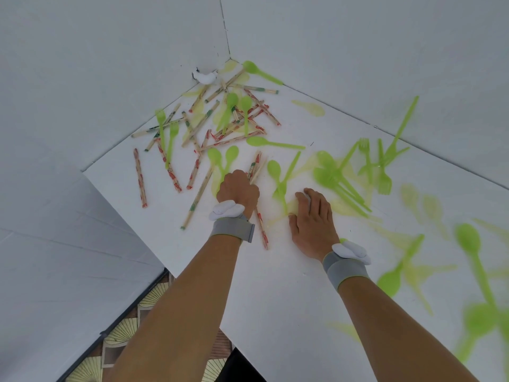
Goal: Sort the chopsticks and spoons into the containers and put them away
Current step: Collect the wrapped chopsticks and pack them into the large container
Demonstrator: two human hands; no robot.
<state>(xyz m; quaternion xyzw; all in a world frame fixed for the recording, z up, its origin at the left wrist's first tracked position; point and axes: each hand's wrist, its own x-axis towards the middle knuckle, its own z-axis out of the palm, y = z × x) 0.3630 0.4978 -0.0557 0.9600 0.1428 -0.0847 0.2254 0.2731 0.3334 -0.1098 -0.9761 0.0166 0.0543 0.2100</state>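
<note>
My left hand (239,190) grips a small bundle of wrapped chopsticks (255,165) that stick out above and below my fist. My right hand (312,221) lies on the white table (275,299) with fingers curled down over a pale spoon; whether it holds one I cannot tell. A heap of wrapped chopsticks (220,125) mixed with green spoons lies toward the far corner. Green spoons (334,177) and forks (382,166) are spread to the right, blurred.
White walls meet in a corner behind the heap (230,51). The table's left edge (154,244) drops to a patterned floor (124,334). More green spoons (473,260) lie at the far right. No containers are in view.
</note>
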